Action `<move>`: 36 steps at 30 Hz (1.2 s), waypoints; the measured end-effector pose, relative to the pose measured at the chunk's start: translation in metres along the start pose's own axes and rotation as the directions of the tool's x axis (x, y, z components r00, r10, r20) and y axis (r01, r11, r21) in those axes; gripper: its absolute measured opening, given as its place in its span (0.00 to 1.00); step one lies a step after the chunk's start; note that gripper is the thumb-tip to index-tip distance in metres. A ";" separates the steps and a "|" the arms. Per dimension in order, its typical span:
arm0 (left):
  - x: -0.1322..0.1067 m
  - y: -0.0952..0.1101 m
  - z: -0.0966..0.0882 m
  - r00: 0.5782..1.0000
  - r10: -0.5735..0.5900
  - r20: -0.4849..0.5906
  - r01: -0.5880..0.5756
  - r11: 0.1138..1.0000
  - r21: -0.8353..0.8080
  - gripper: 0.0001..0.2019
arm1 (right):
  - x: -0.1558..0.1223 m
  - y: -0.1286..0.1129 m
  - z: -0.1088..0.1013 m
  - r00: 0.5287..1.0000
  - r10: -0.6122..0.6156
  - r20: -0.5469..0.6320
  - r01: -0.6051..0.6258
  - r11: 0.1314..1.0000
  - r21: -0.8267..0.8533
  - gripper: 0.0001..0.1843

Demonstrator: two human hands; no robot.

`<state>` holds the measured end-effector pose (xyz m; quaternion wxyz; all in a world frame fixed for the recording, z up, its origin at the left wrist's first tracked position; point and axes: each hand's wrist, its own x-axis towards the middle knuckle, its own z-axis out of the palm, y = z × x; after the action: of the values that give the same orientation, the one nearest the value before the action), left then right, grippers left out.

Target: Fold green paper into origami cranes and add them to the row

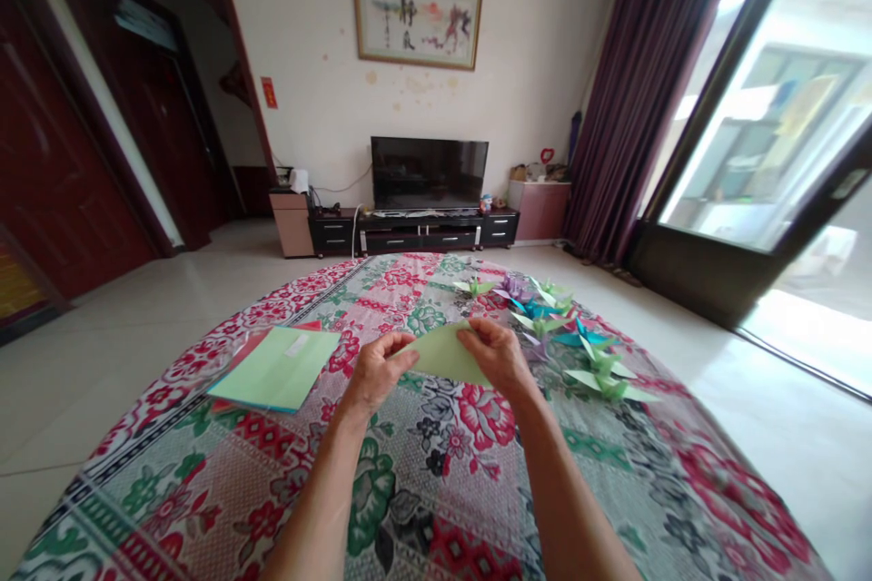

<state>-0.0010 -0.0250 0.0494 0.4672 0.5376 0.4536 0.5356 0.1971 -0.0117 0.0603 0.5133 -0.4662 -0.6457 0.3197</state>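
Observation:
A light green sheet of paper (444, 354), folded into a triangle, is held between both hands above the flowered cloth (436, 463). My left hand (373, 372) pinches its left corner, fingers closed. My right hand (496, 354) pinches its upper right edge, fingers closed. A stack of coloured square sheets (276, 368), green on top, lies to the left of my left hand. Several folded paper cranes (559, 327) in green, blue and purple lie to the right of my right hand.
The round table's flowered cloth fills the foreground. Beyond it are a tiled floor, a low black cabinet with a television (429, 172), a framed picture on the wall, dark doors at left, and purple curtains beside large windows at right.

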 end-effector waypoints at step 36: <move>0.001 -0.004 0.009 0.955 -0.160 -0.251 0.027 0.887 -0.461 0.16 | -0.002 -0.003 0.009 0.976 0.035 -0.215 0.009 0.979 0.201 0.18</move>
<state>0.0083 -0.0235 0.0461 0.5354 0.3094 0.4042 0.6740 0.1878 -0.0144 0.0596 0.6233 -0.4483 -0.5469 0.3338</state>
